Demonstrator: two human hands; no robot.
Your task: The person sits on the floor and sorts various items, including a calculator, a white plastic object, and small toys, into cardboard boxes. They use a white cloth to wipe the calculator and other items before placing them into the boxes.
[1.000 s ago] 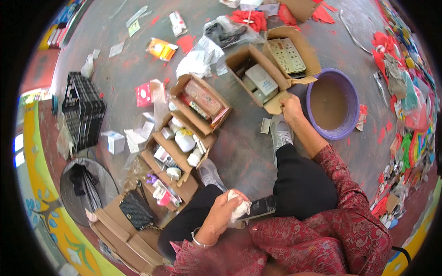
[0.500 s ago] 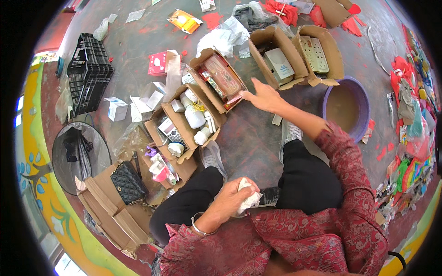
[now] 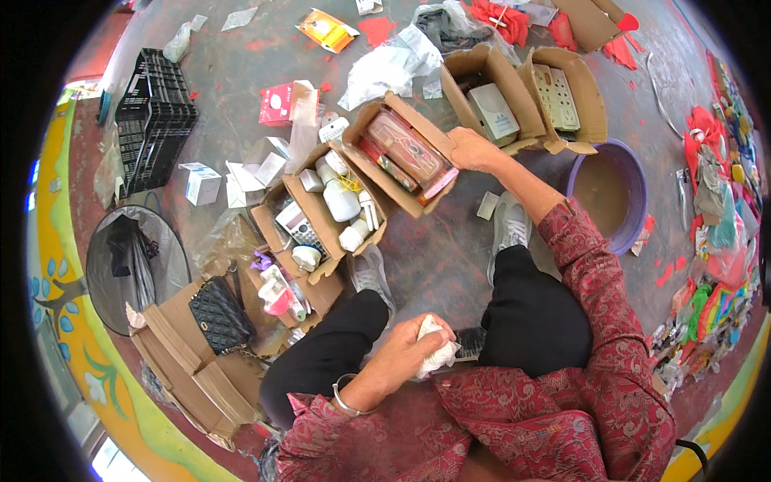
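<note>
My left hand (image 3: pixel 405 349) is closed around a crumpled white cloth (image 3: pixel 438 353) above my lap. Stretched out ahead, my right hand (image 3: pixel 474 149) grips the right edge of a cardboard box (image 3: pixel 371 170). Inside that box lie a reddish clear-lidded case (image 3: pixel 409 153) and some flat red packs. To its left stands a second cardboard box (image 3: pixel 320 218) with white bottles (image 3: pixel 341 202) and a yellow cord. A third box beside it holds a calculator-like keypad device (image 3: pixel 299 225). The fingertips of my right hand are partly hidden by the box edge.
Two more boxes, one with a white device (image 3: pixel 494 114) and one with a socket strip (image 3: pixel 556 98), stand far right. A purple basin (image 3: pixel 645 193) of murky water is at right. A black crate (image 3: pixel 152 120), a mesh bin (image 3: pixel 173 265) and a quilted black handbag (image 3: pixel 221 317) lie left.
My right hand has reached forward onto the cardboard box with the reddish case. That box has shifted right, away from the bottle box. My left hand still holds the cloth.
</note>
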